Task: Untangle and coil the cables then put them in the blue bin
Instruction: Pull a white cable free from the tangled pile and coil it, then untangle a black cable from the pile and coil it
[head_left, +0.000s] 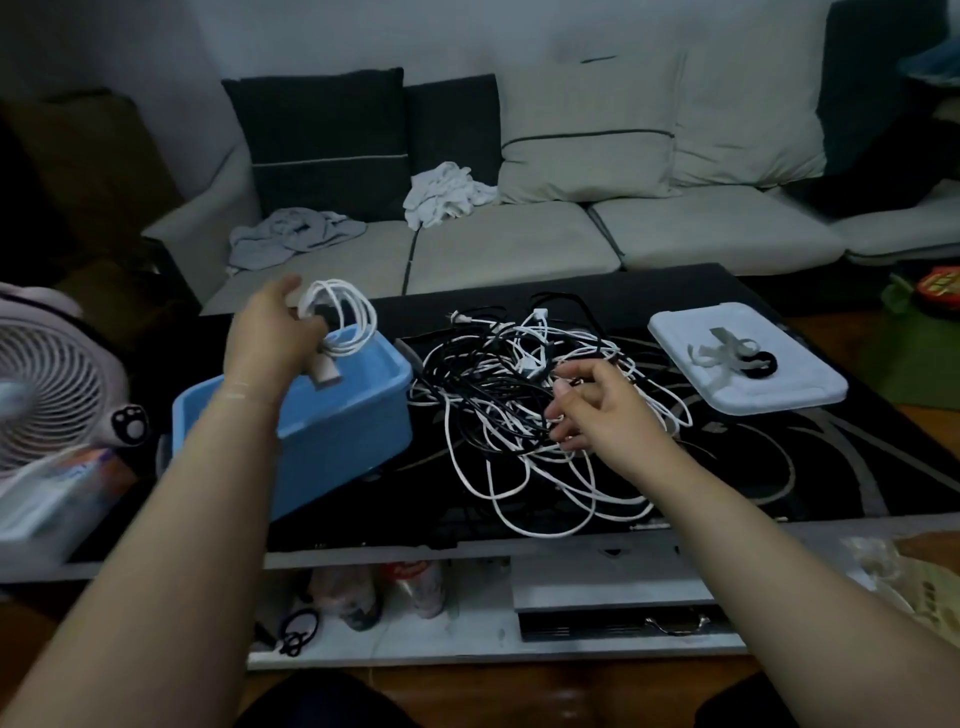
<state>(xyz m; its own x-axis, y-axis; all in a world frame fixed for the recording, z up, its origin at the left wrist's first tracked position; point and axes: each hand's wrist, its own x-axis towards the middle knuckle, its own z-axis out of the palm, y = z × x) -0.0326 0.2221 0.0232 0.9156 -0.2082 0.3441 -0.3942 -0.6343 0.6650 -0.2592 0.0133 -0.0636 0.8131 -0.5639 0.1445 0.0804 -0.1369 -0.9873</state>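
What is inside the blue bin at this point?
The blue bin shows only bare blue inner wall; the left hand holds a coiled white cable above it. The forearm and near wall hide its floor.

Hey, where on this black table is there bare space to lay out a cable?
Bare tabletop lies toward the near right, bordered by the cable tangle, the white lid and the table's front edge. The middle is crowded with cables, and the blue bin takes the left.
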